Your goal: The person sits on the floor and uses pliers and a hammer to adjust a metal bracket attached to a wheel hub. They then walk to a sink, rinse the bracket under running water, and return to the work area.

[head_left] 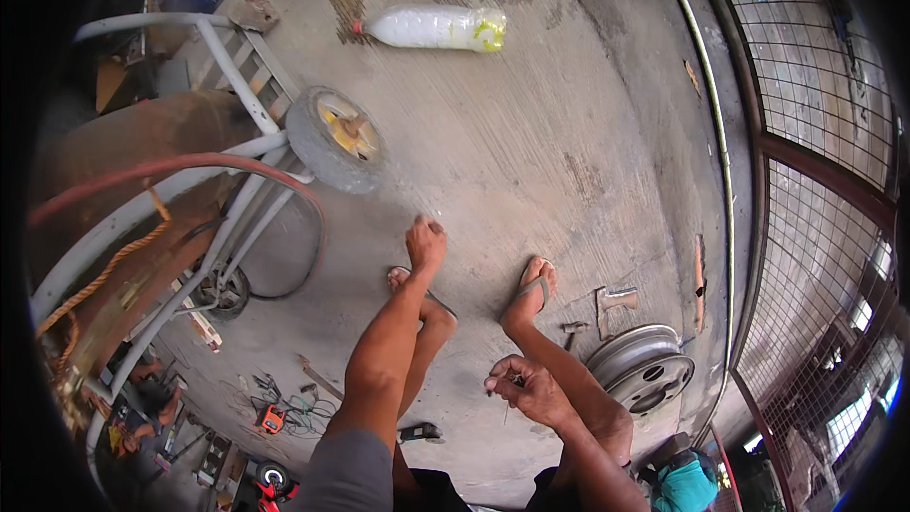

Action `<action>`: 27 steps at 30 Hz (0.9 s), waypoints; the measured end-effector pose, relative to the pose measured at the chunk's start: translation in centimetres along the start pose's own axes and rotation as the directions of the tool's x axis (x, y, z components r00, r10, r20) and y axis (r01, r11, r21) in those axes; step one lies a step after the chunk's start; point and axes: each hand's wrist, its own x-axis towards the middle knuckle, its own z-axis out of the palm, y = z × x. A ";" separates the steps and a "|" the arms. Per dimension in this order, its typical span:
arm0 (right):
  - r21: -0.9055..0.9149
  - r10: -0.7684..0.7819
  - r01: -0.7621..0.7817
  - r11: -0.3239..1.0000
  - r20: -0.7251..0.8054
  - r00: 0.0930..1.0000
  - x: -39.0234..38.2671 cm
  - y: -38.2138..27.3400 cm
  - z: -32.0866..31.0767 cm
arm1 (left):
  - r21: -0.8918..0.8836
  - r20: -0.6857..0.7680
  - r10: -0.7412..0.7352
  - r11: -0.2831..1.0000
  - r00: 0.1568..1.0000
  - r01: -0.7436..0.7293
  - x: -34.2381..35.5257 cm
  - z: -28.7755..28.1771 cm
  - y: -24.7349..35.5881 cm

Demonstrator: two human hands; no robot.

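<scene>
My left hand (pixel 426 239) is stretched out above the concrete floor near my left foot, below and right of a cart's grey tyre with a yellow hub (pixel 346 128). Its fingers are curled, and what they hold, if anything, is too small to make out. My right hand (pixel 526 387) is lower, over my right leg, with fingers pinched round some thin wire-like pieces (pixel 508 403). My sandalled feet (pixel 531 289) rest on the floor. A hammer (pixel 574 328) and a metal piece (pixel 618 300) lie beside the right one, near a steel wheel rim (pixel 645 381).
A grey tubular cart (pixel 227 66) with hose and rope fills the left, beside a rusty cylinder (pixel 142 128). A plastic bottle (pixel 427 28) lies ahead. Mesh fencing (pixel 806 228) lines the right. An orange device with cables (pixel 272 417) and assorted tools lie at lower left.
</scene>
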 end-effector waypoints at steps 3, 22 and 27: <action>0.019 0.113 -0.112 0.994 -0.074 0.991 0.1 -1.7 -0.7 | -0.460 0.313 -0.032 0.869 0.949 0.181 -8.0 -4.6 2.4; 0.559 -0.296 0.430 0.708 -0.318 0.901 -25.9 -17.8 -0.7 | -0.797 0.433 0.073 0.496 0.898 0.344 -35.6 -39.3 32.3; 0.508 -0.437 0.488 0.710 -0.226 0.871 -31.7 -24.8 -1.5 | -0.907 0.239 0.166 0.391 0.957 0.158 -37.8 -45.1 36.4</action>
